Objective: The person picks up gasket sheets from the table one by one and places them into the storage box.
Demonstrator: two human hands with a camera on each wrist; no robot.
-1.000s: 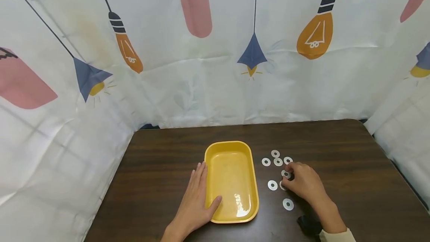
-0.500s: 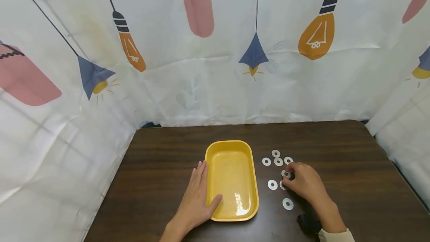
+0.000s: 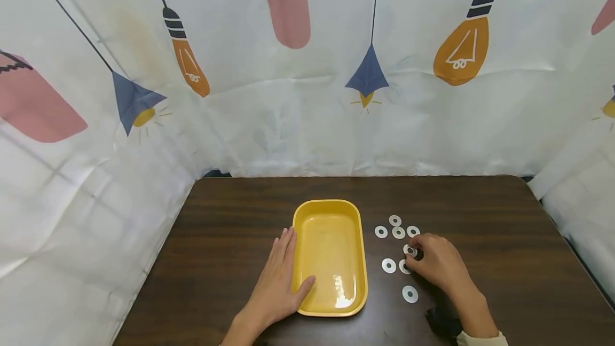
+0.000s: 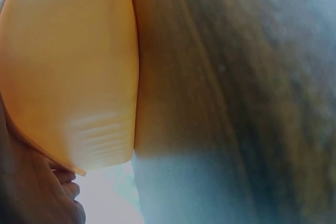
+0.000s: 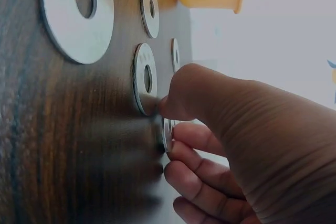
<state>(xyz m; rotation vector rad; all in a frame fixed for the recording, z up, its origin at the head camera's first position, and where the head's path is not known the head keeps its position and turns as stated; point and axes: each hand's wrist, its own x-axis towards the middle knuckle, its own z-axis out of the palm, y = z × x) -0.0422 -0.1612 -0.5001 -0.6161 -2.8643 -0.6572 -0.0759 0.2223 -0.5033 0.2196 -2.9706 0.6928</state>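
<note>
A yellow tray (image 3: 331,260) stands on the table, also filling the left part of the left wrist view. My left hand (image 3: 274,282) rests along its left side, fingers straight, thumb over the rim near the front left corner. To the right of the tray lie several flat metal washers. My right hand (image 3: 439,263) is low over them, thumb and fingers pinching the edges of one washer (image 3: 410,250) at table level. In the right wrist view that washer (image 5: 167,134) shows edge-on between thumb and fingertips. Another washer (image 5: 145,78) lies flat close to the thumb.
Loose washers lie between tray and right hand, such as the nearest washer (image 3: 410,294) and the farthest washer (image 3: 395,220). The dark wood table (image 3: 230,239) ends at a white printed curtain (image 3: 307,132) behind. A black object (image 3: 442,322) is at the right wrist.
The head view has shifted slightly. Both hands, the tray and the washers stay practically where they were.
</note>
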